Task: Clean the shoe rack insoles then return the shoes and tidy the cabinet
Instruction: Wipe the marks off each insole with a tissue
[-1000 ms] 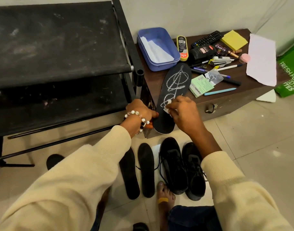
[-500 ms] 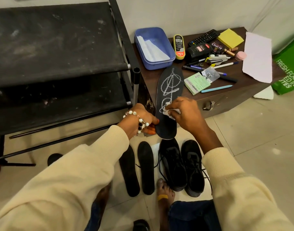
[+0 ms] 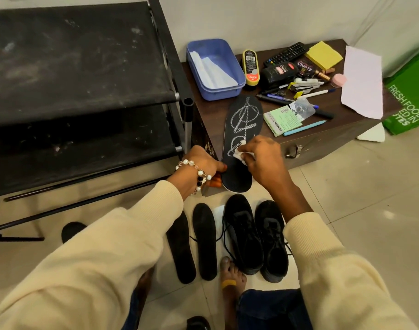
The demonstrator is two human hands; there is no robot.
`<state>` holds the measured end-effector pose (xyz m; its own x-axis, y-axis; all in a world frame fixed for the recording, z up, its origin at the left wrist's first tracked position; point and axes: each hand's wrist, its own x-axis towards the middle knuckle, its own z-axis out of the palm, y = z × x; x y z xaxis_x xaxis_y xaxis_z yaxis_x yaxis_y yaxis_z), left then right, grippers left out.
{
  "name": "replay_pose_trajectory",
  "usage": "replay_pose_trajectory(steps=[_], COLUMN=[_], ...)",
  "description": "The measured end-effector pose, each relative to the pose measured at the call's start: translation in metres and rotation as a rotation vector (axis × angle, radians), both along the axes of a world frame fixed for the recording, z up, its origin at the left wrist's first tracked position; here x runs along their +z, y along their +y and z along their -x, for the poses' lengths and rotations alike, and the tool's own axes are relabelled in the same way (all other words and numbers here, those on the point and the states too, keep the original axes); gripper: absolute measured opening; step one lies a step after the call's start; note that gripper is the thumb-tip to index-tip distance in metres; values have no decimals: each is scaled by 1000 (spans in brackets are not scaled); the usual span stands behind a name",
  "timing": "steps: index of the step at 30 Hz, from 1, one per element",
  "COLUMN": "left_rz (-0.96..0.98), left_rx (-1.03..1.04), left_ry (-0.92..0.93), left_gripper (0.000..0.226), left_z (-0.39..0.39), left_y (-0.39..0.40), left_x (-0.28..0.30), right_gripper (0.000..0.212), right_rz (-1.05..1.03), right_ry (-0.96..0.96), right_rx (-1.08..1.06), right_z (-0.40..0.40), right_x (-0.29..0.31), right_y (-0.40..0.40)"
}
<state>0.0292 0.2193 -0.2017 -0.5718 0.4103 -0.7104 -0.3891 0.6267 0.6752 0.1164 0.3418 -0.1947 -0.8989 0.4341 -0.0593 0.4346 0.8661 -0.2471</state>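
On the far brown chest (image 3: pixel 322 139) we see a blue tray (image 3: pixel 230 91) holding white paper, a remote (image 3: pixel 285 53), yellow sticky notes (image 3: pixel 324 55), pens, a stapler (image 3: pixel 303 85); a green bag (image 3: pixel 408 101) stands right.

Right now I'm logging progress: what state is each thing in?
Insole: chalk-marked, leaning on cabinet.
Left hand: holding insole's edge.
Right hand: grip pinching white wipe against insole.
Two insoles: flat on floor.
Shoes: on floor, laces loose.
Blue tub: open, paper inside.
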Motion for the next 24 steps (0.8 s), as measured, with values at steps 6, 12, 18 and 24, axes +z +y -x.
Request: replay_pose_trajectory(steps=[6, 12, 18, 24], left_rz=[-3, 19, 5, 9], left_rx=[17, 47, 46, 68], left_ry=[85, 37, 58, 11], left_gripper=[20, 17, 25, 20], left_z=[-1, 0, 0, -1], left_y=[2, 4, 4, 4], left_x=[-6, -3, -4, 0], right_gripper=[29, 31, 30, 29], right_rz=[-6, -51, -27, -38], right_ry=[-34, -26, -56, 2], right_rx=[161, -39, 170, -44], right_z=[6, 4, 17, 3], right_x=[-3, -8, -16, -6], right_y=[-10, 11, -19, 10])
